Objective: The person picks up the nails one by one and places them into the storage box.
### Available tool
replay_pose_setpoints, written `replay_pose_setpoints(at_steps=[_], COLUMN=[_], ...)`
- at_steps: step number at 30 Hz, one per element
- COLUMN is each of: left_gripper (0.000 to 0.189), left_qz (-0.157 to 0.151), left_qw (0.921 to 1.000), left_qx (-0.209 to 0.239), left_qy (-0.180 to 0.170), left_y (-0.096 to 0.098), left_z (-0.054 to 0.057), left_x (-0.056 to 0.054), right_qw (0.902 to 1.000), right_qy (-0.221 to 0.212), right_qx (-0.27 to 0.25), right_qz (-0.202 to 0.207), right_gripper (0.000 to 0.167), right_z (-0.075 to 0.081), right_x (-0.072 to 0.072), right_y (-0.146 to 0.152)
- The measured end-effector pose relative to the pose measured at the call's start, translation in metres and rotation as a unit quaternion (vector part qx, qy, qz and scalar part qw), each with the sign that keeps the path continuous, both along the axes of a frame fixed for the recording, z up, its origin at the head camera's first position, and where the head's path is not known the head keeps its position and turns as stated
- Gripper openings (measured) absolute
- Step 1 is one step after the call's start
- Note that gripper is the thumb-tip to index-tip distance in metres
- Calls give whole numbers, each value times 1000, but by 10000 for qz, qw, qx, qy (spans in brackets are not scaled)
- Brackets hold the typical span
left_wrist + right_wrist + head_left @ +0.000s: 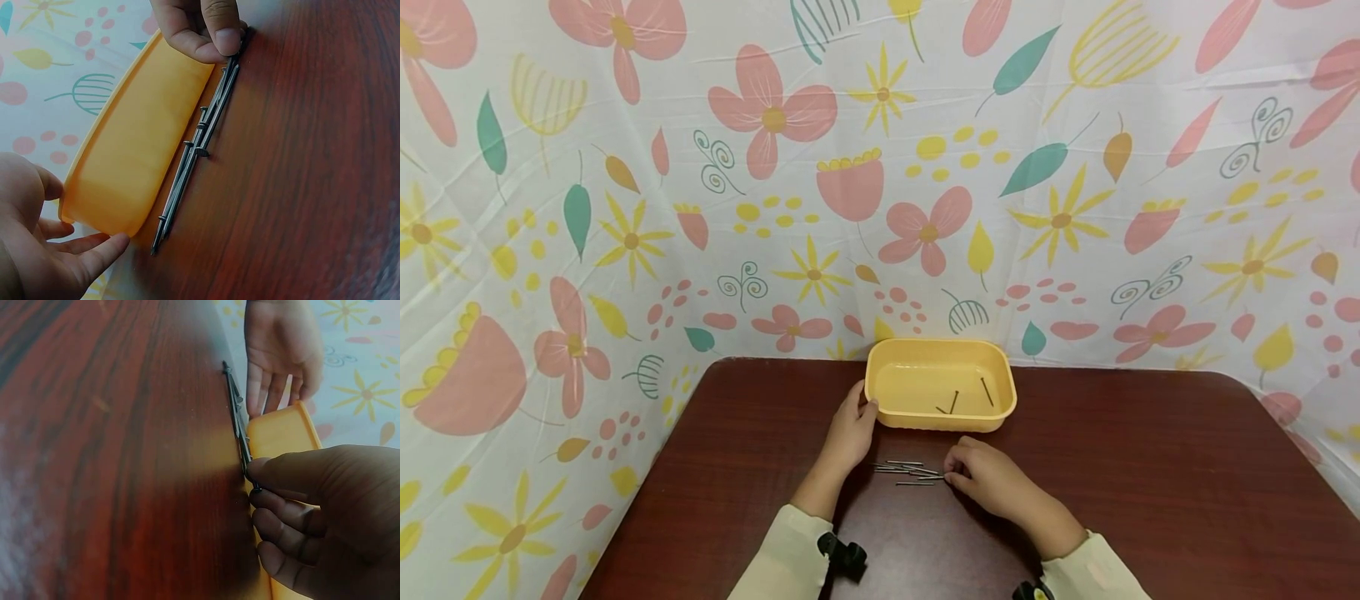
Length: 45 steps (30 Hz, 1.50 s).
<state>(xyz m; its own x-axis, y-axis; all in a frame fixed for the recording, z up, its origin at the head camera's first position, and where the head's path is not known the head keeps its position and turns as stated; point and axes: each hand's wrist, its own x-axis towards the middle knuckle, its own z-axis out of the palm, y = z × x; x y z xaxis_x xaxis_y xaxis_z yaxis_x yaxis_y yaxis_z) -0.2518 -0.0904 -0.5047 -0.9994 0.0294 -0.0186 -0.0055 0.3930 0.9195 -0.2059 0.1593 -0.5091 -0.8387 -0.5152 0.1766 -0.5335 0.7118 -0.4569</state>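
A yellow plastic tray (942, 422) stands near the table's back edge, with 3 nails lying inside, one of them this nail (987, 392) at the right. My left hand (847, 433) holds the tray's left end, thumb at the front corner and fingers along the end wall. In front of the tray lies a loose bundle of steel nails (199, 140), roughly parallel and partly overlapping. At the bundle's right end my right hand (996, 483) pinches a nail (257, 489) between thumb and index finger. The other fingers curl inward, and part of that nail is hidden behind the thumb.
A dark red-brown wooden table (1150, 467) spreads under everything. Behind it and at the left hangs a white cloth (940, 108) printed with flowers and leaves. Black wrist straps (844, 557) sit over the cream sleeves (786, 554).
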Motion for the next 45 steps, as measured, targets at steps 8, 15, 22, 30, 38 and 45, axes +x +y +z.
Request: replay_pose_setpoints(at_steps=[8, 15, 22, 30, 38, 45], left_gripper=[61, 61, 60, 61, 60, 60], left_qz=[-1, 40, 7, 31, 77, 59], left_qw=[10000, 10000, 10000, 10000, 9999, 10000], left_qx=[12, -12, -11, -50, -87, -66], left_qy=[-6, -20, 54, -11, -16, 18], left_y=[0, 0, 0, 0, 0, 0], left_z=[-1, -1, -1, -1, -2, -3], left_x=[-1, -1, -1, -1, -2, -2], right_qw=[10000, 10000, 9999, 9997, 9988, 9941], right_qy=[6, -9, 66, 106, 283, 697], right_qx=[36, 45, 82, 18, -194, -399], right_qz=[-37, -68, -132, -224, -335, -733], right_gripper=[14, 14, 15, 14, 10, 11], right_z=[0, 3, 5, 12, 19, 22], right_x=[-1, 0, 1, 2, 1, -2], right_y=[0, 0, 0, 1, 4, 8])
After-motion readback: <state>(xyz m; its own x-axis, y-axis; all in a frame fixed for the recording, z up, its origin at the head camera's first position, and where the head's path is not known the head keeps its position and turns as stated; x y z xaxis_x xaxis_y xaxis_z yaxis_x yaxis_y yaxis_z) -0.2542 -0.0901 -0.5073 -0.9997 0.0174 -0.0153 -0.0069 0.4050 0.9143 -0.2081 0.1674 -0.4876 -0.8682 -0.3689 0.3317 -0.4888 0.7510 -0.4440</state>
